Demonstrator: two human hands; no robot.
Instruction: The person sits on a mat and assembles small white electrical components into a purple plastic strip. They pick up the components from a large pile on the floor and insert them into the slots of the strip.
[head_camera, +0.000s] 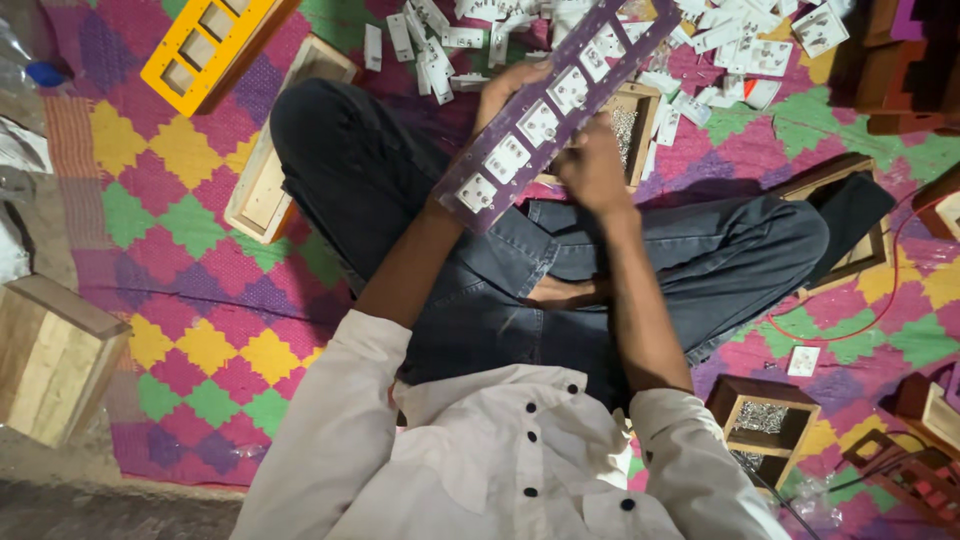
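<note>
Long purple switch panel (560, 105) with a row of white switches fitted in its cut-outs, held tilted above the lap of the seated, cross-legged person. Left hand (507, 92) grips the panel from behind near its middle, fingers wrapped over the far edge. Right hand (592, 165) pressed to the panel's near edge, fingers curled narrow; whether it pinches something small cannot be told. Loose white switches (735, 45) lie heaped on the multicoloured diamond-patterned mat (190, 290) beyond the knees. Small wooden box of metal screws (632, 125) sits just behind the panel. Yellow panel frame (205, 45) lies near the mat's far left corner.
</note>
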